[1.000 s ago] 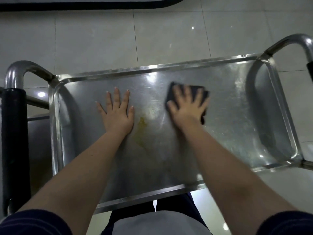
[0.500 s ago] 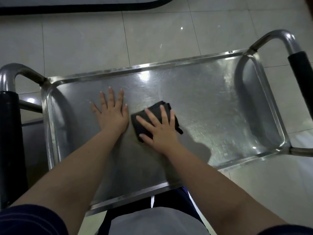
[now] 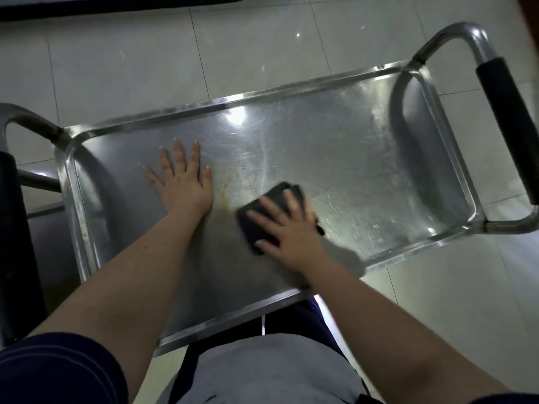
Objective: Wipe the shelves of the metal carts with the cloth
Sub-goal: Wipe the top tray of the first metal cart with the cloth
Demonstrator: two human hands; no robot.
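Observation:
The top shelf (image 3: 350, 158) of a stainless steel cart fills the middle of the view, shiny and scratched, with a raised rim. A yellowish stain (image 3: 223, 196) marks its surface between my hands. My left hand (image 3: 183, 182) lies flat on the shelf's left half, fingers spread and straight. My right hand (image 3: 287, 228) presses a folded dark cloth (image 3: 256, 220) onto the shelf near its centre, fingers straight on top of it. Most of the cloth is hidden under that hand.
A tubular handle with a black grip (image 3: 507, 118) rises at the cart's right end. Another black grip (image 3: 17, 237) stands at the left end. Pale floor tiles (image 3: 145, 62) surround the cart. A dark mat edge (image 3: 87, 4) runs along the top.
My right hand swept the cloth from the shelf's upper middle leftward beside my left hand, then back to the right, uncovering the stain. My left hand stayed planted.

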